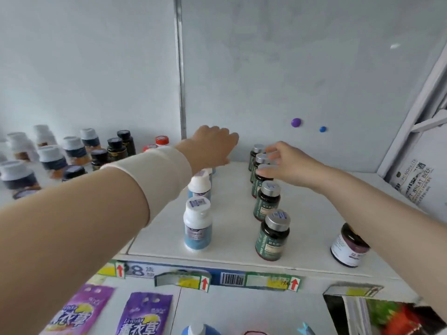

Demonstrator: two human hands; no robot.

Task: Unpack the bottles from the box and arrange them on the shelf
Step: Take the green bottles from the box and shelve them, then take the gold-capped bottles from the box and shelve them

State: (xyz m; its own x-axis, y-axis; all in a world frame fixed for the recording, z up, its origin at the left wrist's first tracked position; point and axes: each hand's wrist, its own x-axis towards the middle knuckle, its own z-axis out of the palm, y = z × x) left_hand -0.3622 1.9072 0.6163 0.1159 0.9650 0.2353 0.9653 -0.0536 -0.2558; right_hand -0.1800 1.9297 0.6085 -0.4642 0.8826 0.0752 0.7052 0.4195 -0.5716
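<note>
On the white shelf a row of white-capped blue-label bottles runs front to back. To its right runs a row of dark green bottles with silver caps. My left hand reaches palm down over the far end of the white row; its fingers are hidden, so what it holds is unclear. My right hand is at the back of the green row. Thumb and fingers close around the silver cap of the third green bottle from the back.
A dark jar with a white label stands alone at the right front. Several bottles fill the neighbouring shelf on the left. Price tags line the shelf edge, purple pouches hang below, and a beer carton sits far right.
</note>
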